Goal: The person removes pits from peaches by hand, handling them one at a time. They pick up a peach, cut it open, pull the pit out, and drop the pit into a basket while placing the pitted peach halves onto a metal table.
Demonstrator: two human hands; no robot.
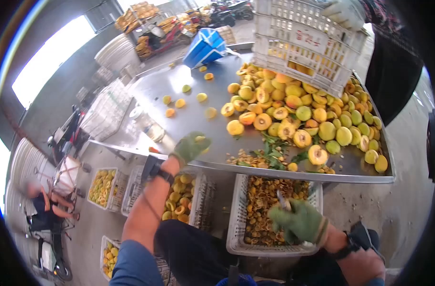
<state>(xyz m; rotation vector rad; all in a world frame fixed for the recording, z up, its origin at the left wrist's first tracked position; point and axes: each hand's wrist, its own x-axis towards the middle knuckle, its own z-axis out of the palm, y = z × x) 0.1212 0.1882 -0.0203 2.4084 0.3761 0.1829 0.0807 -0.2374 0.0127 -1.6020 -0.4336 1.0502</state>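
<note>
My left hand [191, 147], in a green glove, is closed around a yellow fruit piece [200, 139] at the near left edge of the metal table [179, 124]. Below the table's front edge, my right hand [298, 221], also gloved in green, grips a small metal tool [283, 201] above a white crate [234, 233] of brown pits and scraps. A large pile of yellow and green fruit [293, 100], several pieces halved, covers the table's right side. Leaves [274, 152] and loose pits lie at its near edge.
Another person's gloved hand [343, 13] holds a tilted white crate [308, 43] over the pile. A blue container [204, 47] rests at the table's back. Fruit crates [202, 200] stand below at the left. Farther left, a person [46, 205] sits near stacked baskets [117, 52].
</note>
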